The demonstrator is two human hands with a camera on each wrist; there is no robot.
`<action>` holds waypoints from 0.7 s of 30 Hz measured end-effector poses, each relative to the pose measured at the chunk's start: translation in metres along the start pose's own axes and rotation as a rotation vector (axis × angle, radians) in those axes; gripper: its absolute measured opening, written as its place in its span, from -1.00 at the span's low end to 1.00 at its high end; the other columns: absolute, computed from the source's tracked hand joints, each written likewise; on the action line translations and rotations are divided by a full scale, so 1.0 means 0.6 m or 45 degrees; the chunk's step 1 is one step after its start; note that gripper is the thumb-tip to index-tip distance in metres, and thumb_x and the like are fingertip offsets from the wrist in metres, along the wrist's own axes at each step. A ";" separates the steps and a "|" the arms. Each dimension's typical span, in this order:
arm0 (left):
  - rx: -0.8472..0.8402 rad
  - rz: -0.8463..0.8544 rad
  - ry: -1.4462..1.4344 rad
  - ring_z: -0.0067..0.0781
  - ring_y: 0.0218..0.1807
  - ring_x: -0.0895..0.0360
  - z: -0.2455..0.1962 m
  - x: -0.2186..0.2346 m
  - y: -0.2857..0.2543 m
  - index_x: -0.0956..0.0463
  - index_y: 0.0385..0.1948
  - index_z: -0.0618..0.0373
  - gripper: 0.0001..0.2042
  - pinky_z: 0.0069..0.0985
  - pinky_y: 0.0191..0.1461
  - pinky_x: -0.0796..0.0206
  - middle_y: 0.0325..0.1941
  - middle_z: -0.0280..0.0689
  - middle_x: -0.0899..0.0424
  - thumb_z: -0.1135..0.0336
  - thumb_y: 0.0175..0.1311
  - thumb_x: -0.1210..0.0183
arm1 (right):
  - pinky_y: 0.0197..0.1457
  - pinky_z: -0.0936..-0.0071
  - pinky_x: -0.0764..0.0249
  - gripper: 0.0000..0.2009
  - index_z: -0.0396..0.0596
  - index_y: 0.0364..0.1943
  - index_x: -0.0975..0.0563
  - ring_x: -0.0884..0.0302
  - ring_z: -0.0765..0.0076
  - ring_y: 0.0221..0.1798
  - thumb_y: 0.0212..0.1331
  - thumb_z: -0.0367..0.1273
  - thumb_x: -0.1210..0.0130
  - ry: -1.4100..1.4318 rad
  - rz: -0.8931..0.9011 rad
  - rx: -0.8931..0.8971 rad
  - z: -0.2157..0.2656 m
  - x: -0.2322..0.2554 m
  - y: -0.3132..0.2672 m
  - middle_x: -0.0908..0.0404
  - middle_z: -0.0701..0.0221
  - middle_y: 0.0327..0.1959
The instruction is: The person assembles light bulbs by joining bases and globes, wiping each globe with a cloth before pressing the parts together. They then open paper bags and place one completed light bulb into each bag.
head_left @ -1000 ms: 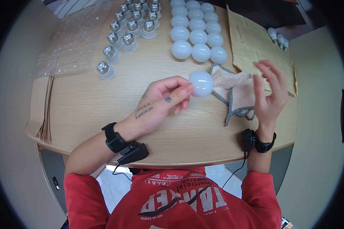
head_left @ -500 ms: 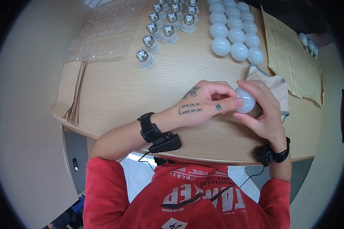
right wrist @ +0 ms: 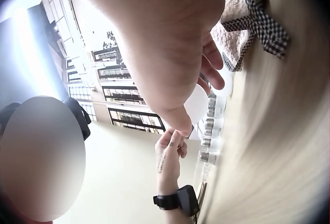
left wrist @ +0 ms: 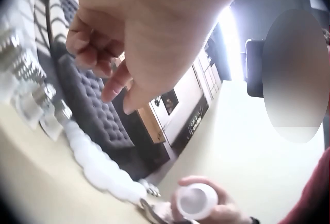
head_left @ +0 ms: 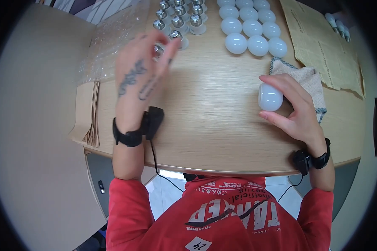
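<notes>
My right hand (head_left: 299,108) holds a round white bulb cover (head_left: 271,98) between thumb and fingers, above the right of the table. The cover's round open end (left wrist: 195,202) faces the left wrist camera. My left hand (head_left: 136,73), blurred, is over the left of the table, beside the nearest bulb base (head_left: 158,51). That base shows between its spread thumb and fingers. In the left wrist view the left fingers (left wrist: 90,54) curl loosely with nothing in them. More bulb bases (head_left: 179,23), silver screw caps up, stand in rows beyond.
Rows of white bulb covers (head_left: 252,28) stand at the back. A pinkish cloth (head_left: 310,77) with checked edging lies behind my right hand. Brown paper (head_left: 314,46) and small bulbs (head_left: 340,28) are at the right; bubble wrap (head_left: 111,46) and folded paper bags (head_left: 86,113) at the left.
The left hand held the cover, brought it to the right hand and let go, then moved left to the bases. The right hand now holds the cover alone.
</notes>
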State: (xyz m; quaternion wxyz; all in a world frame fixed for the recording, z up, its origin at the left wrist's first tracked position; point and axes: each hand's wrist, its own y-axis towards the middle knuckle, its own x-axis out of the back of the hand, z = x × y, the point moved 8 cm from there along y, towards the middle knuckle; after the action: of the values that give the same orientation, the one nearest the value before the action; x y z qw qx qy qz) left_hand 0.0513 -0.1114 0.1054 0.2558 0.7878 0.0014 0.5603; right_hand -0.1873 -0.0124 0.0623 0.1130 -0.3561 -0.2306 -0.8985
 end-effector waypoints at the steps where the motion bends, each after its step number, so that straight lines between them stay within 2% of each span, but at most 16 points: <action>1: 0.053 0.050 0.092 -0.22 -0.48 -0.50 0.016 0.001 0.001 -0.60 -0.42 0.12 -0.66 -0.30 -0.36 -0.30 -0.53 -0.17 -0.56 -0.02 0.21 -0.26 | 0.08 0.33 -0.46 -0.42 -0.07 0.11 -0.53 -0.54 0.09 -0.02 -0.12 -0.38 -0.43 -0.001 -0.003 -0.004 -0.001 0.000 -0.001 -0.59 0.22 -0.05; 3: 0.162 0.144 0.276 -0.19 -0.41 -0.58 0.048 0.001 0.000 -0.60 -0.38 0.13 -0.61 -0.28 -0.31 -0.35 -0.50 -0.13 -0.63 -0.07 0.19 -0.26 | 0.07 0.33 -0.46 -0.42 -0.07 0.11 -0.53 -0.54 0.09 -0.02 -0.12 -0.38 -0.42 -0.006 -0.025 0.017 -0.002 0.001 -0.002 -0.59 0.22 -0.07; 6: 0.306 0.360 0.336 -0.40 -0.53 -0.51 0.076 -0.016 -0.013 -0.62 -0.31 0.10 -0.56 -0.40 -0.46 -0.26 -0.64 -0.27 -0.56 -0.16 0.16 -0.28 | 0.06 0.33 -0.46 -0.43 -0.07 0.10 -0.53 -0.54 0.10 -0.03 -0.11 -0.38 -0.42 0.010 -0.037 0.018 -0.005 0.002 -0.003 -0.59 0.22 -0.08; 7: 0.326 0.416 0.432 -0.35 -0.49 -0.56 0.078 -0.020 -0.015 -0.62 -0.28 0.09 -0.55 -0.40 -0.41 -0.31 -0.61 -0.23 -0.60 -0.15 0.12 -0.30 | 0.05 0.33 -0.47 -0.43 -0.07 0.10 -0.53 -0.54 0.10 -0.04 -0.11 -0.38 -0.42 0.020 -0.038 0.015 -0.005 0.002 -0.003 -0.59 0.22 -0.08; 13: 0.180 0.494 0.314 -0.29 -0.50 -0.55 0.073 -0.048 -0.024 -0.61 -0.28 0.11 -0.67 -0.41 -0.34 -0.34 -0.56 -0.19 -0.63 0.04 0.13 -0.35 | 0.03 0.33 -0.47 -0.45 -0.07 0.10 -0.53 -0.54 0.09 -0.06 -0.09 -0.36 -0.42 0.047 -0.081 0.030 -0.008 0.005 -0.003 -0.59 0.23 -0.10; 16: 0.189 0.566 0.284 -0.39 -0.49 -0.55 0.063 -0.050 -0.025 -0.60 -0.30 0.16 -0.72 -0.44 -0.34 -0.33 -0.58 -0.21 -0.61 0.13 0.18 -0.33 | 0.02 0.32 -0.47 -0.45 -0.05 0.10 -0.52 -0.53 0.09 -0.07 -0.08 -0.35 -0.41 0.059 -0.088 0.015 -0.014 0.003 -0.005 -0.59 0.25 -0.11; 19: 0.174 0.664 -0.083 -0.54 -0.45 -0.55 0.030 -0.056 -0.025 -0.58 -0.29 0.19 -0.74 -0.53 -0.35 -0.31 -0.53 -0.30 -0.63 0.17 0.24 -0.30 | 0.01 0.31 -0.47 -0.44 -0.03 0.11 -0.52 -0.53 0.10 -0.07 -0.08 -0.34 -0.41 0.020 -0.094 0.035 -0.015 0.003 -0.007 -0.58 0.26 -0.11; 21: 0.166 0.654 -0.428 -0.61 -0.41 -0.53 0.011 -0.068 -0.029 -0.58 -0.26 0.17 -0.77 -0.59 -0.36 -0.28 -0.46 -0.36 -0.64 0.20 0.27 -0.28 | 0.00 0.31 -0.47 -0.44 -0.03 0.12 -0.52 -0.53 0.10 -0.06 -0.08 -0.33 -0.41 0.026 -0.095 0.031 -0.017 0.002 -0.007 -0.58 0.26 -0.12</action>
State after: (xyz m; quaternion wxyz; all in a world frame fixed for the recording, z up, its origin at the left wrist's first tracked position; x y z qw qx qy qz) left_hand 0.0467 -0.1106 0.0610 0.0513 0.8588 -0.2041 0.4671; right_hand -0.1957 -0.0139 0.0551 0.0859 -0.3367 -0.2535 -0.9028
